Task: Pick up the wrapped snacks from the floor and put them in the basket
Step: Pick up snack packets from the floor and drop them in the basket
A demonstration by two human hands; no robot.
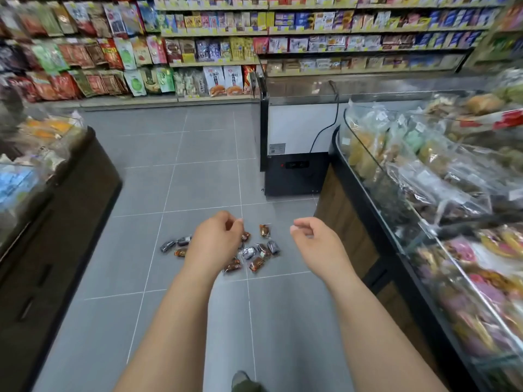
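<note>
Several small wrapped snacks [256, 251], dark blue and orange-brown, lie scattered on the grey tiled floor in the middle of the aisle. One orange snack [264, 230] lies a little apart at the far side. My left hand [216, 240] hangs above the pile with fingers loosely curled, holding nothing, and hides some snacks. My right hand [314, 240] hovers to the right of the pile, fingers also loosely curled and empty. No basket is in view.
A dark display counter [56, 222] stands at the left and a glass-fronted counter [424, 193] with bagged food at the right. A chest freezer [294, 142] stands beyond the snacks. Shelves of packets [198, 52] line the far wall. My shoe [243, 381] shows at the bottom.
</note>
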